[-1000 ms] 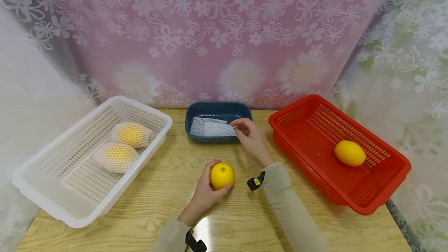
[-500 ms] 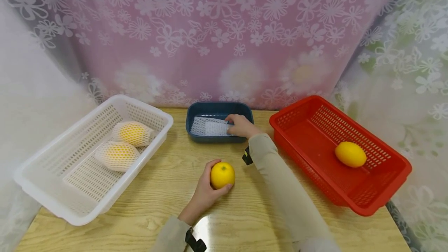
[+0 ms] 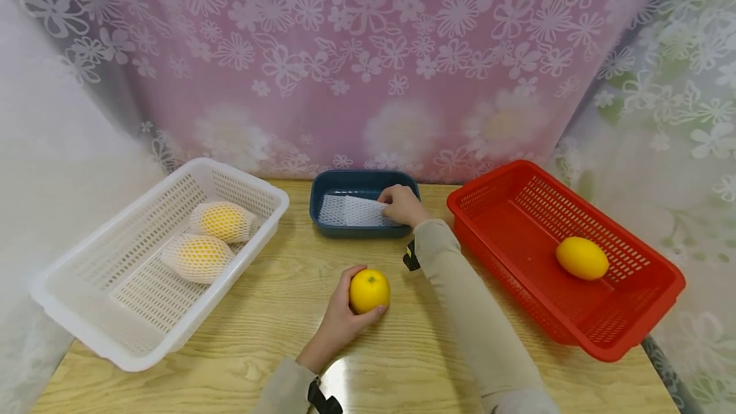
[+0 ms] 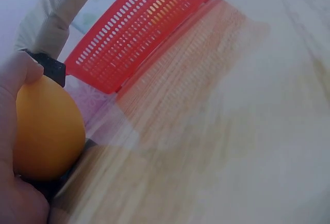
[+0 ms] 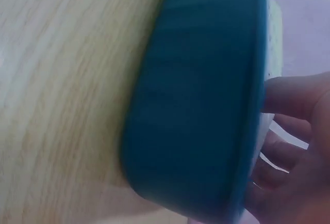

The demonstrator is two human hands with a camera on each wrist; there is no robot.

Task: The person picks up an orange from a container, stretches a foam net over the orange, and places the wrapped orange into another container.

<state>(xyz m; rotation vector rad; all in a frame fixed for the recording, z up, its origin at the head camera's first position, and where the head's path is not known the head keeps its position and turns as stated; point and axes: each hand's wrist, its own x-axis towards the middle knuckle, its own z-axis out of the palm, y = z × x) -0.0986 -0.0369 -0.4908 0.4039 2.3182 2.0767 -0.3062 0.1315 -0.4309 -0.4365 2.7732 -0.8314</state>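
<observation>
My left hand [image 3: 338, 321] grips a round yellow fruit [image 3: 370, 291] with its stem spot facing up, over the wooden table; fingers and thumb are on opposite sides. In the left wrist view the fruit [image 4: 47, 128] rests between thumb and fingers. The right hand [image 3: 404, 205] reaches into the right part of a dark blue box [image 3: 356, 232], its curled fingers pinching the right end of a white foam net [image 3: 365, 211]. Another net [image 3: 330, 209] lies beside and partly beneath it. From the right wrist, the blue wall [image 5: 193, 100] hides the fingertips of this hand [image 5: 299, 146].
At the left stands a white basket [image 3: 135, 363] with two net-wrapped yellow fruits [image 3: 221, 221]. A red basket [image 3: 489, 267] at the right holds one bare yellow fruit [image 3: 582, 258]. Behind the table [image 3: 259, 331] hangs a pink floral curtain [image 3: 345, 107].
My right hand moved from above the box's right front down into it, and its fingers closed on the net, whose right end has shifted. The left hand kept its hold on the fruit.
</observation>
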